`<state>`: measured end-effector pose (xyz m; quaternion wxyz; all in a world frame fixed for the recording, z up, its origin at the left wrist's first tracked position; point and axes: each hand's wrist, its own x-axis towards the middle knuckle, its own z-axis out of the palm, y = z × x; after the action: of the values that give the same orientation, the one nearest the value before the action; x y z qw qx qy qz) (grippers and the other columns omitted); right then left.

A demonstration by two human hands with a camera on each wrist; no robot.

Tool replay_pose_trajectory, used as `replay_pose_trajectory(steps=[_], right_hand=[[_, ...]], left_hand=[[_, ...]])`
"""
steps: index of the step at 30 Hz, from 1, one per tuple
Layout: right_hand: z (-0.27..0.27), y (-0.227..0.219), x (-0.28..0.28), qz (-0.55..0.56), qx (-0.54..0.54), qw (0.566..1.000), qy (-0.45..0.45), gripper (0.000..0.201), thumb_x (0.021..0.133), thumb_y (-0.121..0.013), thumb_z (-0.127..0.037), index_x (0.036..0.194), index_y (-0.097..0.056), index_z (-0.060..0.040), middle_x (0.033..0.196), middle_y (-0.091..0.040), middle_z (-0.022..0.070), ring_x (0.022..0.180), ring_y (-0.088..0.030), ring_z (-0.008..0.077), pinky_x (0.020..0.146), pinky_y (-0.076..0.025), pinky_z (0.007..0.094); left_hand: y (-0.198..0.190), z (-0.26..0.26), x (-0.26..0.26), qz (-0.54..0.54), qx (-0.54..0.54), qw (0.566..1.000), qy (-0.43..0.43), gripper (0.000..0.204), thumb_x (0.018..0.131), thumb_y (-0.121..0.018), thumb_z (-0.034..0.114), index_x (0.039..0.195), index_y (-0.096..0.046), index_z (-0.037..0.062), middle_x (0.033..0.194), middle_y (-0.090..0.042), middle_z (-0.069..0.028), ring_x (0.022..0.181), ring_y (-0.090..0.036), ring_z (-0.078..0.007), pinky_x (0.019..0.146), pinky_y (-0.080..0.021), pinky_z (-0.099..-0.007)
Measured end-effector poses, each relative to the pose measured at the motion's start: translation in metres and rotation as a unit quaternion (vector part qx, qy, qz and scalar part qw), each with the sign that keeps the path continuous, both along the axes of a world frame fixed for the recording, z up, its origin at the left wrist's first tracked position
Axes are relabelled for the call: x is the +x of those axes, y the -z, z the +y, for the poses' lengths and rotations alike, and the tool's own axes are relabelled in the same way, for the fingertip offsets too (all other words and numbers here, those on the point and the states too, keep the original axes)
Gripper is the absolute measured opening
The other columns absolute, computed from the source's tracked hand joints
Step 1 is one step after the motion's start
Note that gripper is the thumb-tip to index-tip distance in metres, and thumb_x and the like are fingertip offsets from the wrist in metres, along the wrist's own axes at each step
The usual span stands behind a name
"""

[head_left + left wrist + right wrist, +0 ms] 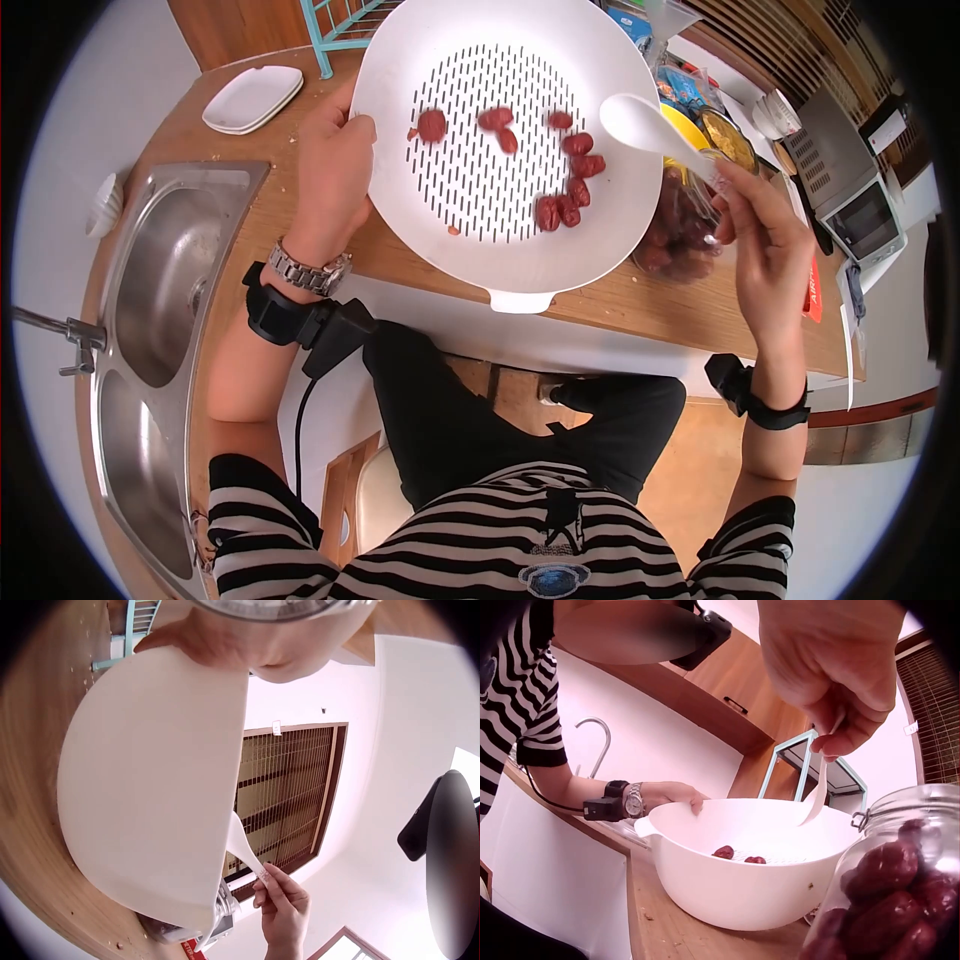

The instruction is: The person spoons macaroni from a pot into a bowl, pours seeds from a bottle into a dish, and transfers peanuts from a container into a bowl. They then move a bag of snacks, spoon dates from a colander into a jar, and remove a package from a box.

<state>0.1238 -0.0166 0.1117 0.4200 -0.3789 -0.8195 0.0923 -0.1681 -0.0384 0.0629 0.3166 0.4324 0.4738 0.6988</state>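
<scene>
My left hand point(335, 165) grips the left rim of a white colander point(470, 265) with a slotted bottom. Inside lie several wrinkled red dates point(578, 144), mostly on the right of the slots, and a few small scraps. My right hand point(770, 245) pinches the handle of a white spoon point(635, 122), whose bowl hangs over the colander's right side with no date in it. Close beside that side, a clear glass jar point(889, 806) holds more red dates point(885, 915); in the head view it is partly under the right hand.
Left of the colander are a double steel sink point(165, 290) and white square plates point(252, 98). Behind it stands a teal rack point(318, 45). To the right are a yellow bowl point(683, 128), white bowls point(775, 115) and a microwave point(865, 230). The wooden counter's point(420, 255) front edge runs before my body.
</scene>
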Motion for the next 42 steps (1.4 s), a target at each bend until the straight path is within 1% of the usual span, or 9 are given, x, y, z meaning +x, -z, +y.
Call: replay_pose_trajectory(steps=[5,6,9,13,21,27,29,35,42], right_hand=[[0.009,0.014,-0.009,-0.06,0.013,0.998,0.002,0.025,0.07,-0.047,0.009,0.092,-0.056,0.0014,0.065,-0.051,0.0081,0.052,-0.05,0.0126,0.049,-0.041,0.0238],[0.01,0.017,-0.011,-0.07,0.007,0.997,0.004,0.029,0.067,-0.047,0.011,0.092,-0.055,0.0013,0.066,-0.052,0.0112,0.055,-0.053,0.0201,0.051,-0.042,0.028],[0.014,0.031,-0.013,-0.125,0.065,0.99,0.015,0.027,0.071,-0.047,0.009,0.095,-0.055,0.0011,0.066,-0.052,0.0091,0.05,-0.047,0.0133,0.048,-0.039,0.0233],[0.01,0.044,-0.023,-0.145,0.103,0.982,0.062,0.027,0.068,-0.046,0.009,0.092,-0.055,0.0005,0.071,-0.053,0.0157,0.059,-0.053,0.0274,0.054,-0.042,0.0316],[0.005,0.052,-0.027,-0.084,-0.016,0.996,0.022,0.018,0.069,-0.048,0.005,0.085,-0.057,0.0032,0.071,-0.056,0.0177,0.062,-0.054,0.0328,0.056,-0.043,0.0348],[-0.002,0.055,-0.024,0.019,-0.237,0.971,-0.027,0.015,0.075,-0.051,-0.002,0.087,-0.058,0.0034,0.057,-0.053,0.0107,0.05,-0.052,0.0149,0.049,-0.041,0.0257],[-0.001,0.055,-0.021,0.071,-0.349,0.934,-0.029,0.016,0.078,-0.049,-0.004,0.089,-0.058,0.0041,0.056,-0.051,0.0047,0.047,-0.045,0.0065,0.043,-0.04,0.0206],[-0.003,0.068,-0.019,0.217,-0.425,0.877,-0.061,0.018,0.082,-0.045,-0.004,0.092,-0.056,0.0062,0.06,-0.051,0.0032,0.045,-0.043,0.0054,0.04,-0.039,0.0176],[-0.008,0.07,-0.022,0.186,-0.366,0.911,-0.037,0.017,0.081,-0.046,-0.002,0.09,-0.057,0.0055,0.058,-0.051,0.0037,0.045,-0.043,0.0057,0.04,-0.038,0.0191]], left_hand=[[-0.006,-0.004,0.003,-0.016,0.014,1.0,-0.005,0.044,0.069,-0.029,-0.007,0.11,-0.043,-0.0078,0.097,-0.054,-0.0132,0.078,-0.055,-0.0122,0.065,-0.046,-0.0228],[-0.007,-0.004,0.001,-0.014,0.014,1.0,-0.004,0.044,0.069,-0.029,-0.007,0.11,-0.043,-0.0078,0.097,-0.054,-0.0132,0.078,-0.055,-0.0122,0.065,-0.046,-0.0228],[-0.007,-0.004,-0.003,-0.002,0.005,1.0,0.008,0.044,0.069,-0.03,-0.008,0.112,-0.043,-0.0071,0.098,-0.053,-0.0129,0.079,-0.055,-0.0123,0.066,-0.045,-0.0227],[-0.012,-0.006,-0.001,0.027,-0.012,0.999,-0.027,0.045,0.07,-0.031,-0.009,0.113,-0.042,-0.006,0.099,-0.053,-0.0128,0.08,-0.055,-0.0128,0.067,-0.045,-0.0228],[-0.018,-0.009,0.005,0.024,-0.011,0.999,-0.04,0.045,0.071,-0.032,-0.009,0.114,-0.041,-0.0053,0.102,-0.053,-0.0128,0.083,-0.056,-0.014,0.07,-0.045,-0.0235],[-0.018,-0.009,0.003,0.043,-0.004,0.998,-0.043,0.046,0.07,-0.031,-0.01,0.114,-0.041,-0.0053,0.102,-0.053,-0.0126,0.084,-0.055,-0.0143,0.07,-0.046,-0.0236],[-0.02,-0.01,0.006,0.061,0.01,0.997,-0.039,0.046,0.07,-0.031,-0.009,0.114,-0.041,-0.0053,0.103,-0.053,-0.0125,0.086,-0.055,-0.0137,0.072,-0.045,-0.0237],[-0.023,-0.015,0.011,0.072,0.024,0.996,-0.038,0.044,0.072,-0.031,-0.008,0.114,-0.041,-0.0059,0.104,-0.052,-0.0129,0.087,-0.054,-0.0134,0.075,-0.043,-0.0239],[-0.022,-0.019,0.012,0.095,0.033,0.994,-0.043,0.045,0.072,-0.03,-0.008,0.115,-0.04,-0.0059,0.104,-0.052,-0.013,0.089,-0.054,-0.0137,0.075,-0.043,-0.024]])
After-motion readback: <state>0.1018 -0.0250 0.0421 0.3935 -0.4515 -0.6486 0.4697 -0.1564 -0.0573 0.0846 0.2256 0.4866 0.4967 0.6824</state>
